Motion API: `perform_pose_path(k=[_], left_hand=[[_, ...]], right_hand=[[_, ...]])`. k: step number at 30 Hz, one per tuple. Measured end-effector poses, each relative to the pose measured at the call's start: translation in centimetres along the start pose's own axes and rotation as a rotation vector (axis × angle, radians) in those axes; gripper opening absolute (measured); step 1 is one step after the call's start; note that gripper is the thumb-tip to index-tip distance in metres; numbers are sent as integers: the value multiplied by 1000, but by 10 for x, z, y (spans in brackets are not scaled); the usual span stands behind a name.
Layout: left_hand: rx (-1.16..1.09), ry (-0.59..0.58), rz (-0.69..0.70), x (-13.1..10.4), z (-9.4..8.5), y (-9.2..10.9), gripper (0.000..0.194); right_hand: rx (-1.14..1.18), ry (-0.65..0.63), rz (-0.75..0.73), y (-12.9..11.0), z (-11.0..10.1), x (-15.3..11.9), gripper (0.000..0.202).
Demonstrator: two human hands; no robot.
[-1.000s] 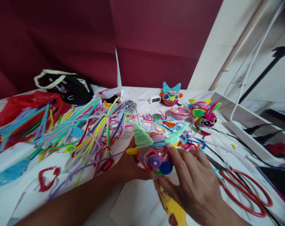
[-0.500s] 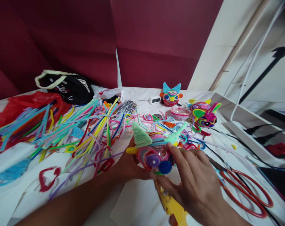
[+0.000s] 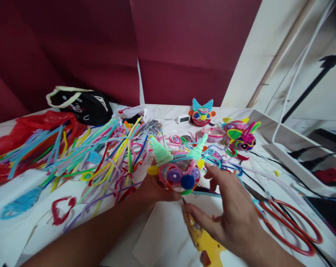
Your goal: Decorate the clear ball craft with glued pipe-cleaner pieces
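Note:
My left hand (image 3: pixel 159 191) is closed around the left and lower side of a pipe-cleaner animal head (image 3: pixel 175 176). Two pale green ears stand on top, with purple eyes, a dark blue ball nose and small yellow ears at the sides. To its right, my right hand (image 3: pixel 231 211) is open, thumb and fingers spread, apart from the head. Below, close to the right thumb, is a yellow tool (image 3: pixel 208 244) with a thin dark tip under the head; it looks like a glue gun. Its lower part runs out of the frame.
Pipe cleaners (image 3: pixel 112 148) in many colours cover the left, some in a red plastic bag (image 3: pixel 45 122). Behind stand a black bag (image 3: pixel 86 107), a small digital clock (image 3: pixel 183 119) and a blue-eared head (image 3: pixel 202 113). Red-handled scissors (image 3: pixel 292 226) and a power strip (image 3: pixel 301 170) lie right.
My right hand has let go of the animal head and drawn back with its fingers spread. Now turned slightly, the head shows both eyes and stays in my left hand.

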State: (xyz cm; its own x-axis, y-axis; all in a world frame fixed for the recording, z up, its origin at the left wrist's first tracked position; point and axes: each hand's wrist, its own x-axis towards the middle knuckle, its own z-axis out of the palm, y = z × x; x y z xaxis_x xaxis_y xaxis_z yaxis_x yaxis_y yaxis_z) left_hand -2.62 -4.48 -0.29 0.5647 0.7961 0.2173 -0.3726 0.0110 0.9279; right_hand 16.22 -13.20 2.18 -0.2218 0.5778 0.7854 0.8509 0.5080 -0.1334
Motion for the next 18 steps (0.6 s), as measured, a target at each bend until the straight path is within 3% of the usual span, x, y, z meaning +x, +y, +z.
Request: perform_pose_path(k=[6, 10, 13, 16, 18], left_hand=[[-21, 31, -8, -1, -5, -3, 56], [-34, 12, 0, -2, -4, 0, 44], [-36, 11, 15, -1, -2, 2, 53], [-44, 45, 33, -1, -1, 3, 61], [-54, 41, 33, -1, -1, 3, 54]], right_hand=[[390, -87, 392, -1, 10, -5, 60], [562, -114, 523, -2, 18, -3, 65], [747, -174, 603, -4, 22, 1, 68], [928, -92, 678, -6, 25, 3, 64], [989, 7, 729, -6, 26, 4, 62]])
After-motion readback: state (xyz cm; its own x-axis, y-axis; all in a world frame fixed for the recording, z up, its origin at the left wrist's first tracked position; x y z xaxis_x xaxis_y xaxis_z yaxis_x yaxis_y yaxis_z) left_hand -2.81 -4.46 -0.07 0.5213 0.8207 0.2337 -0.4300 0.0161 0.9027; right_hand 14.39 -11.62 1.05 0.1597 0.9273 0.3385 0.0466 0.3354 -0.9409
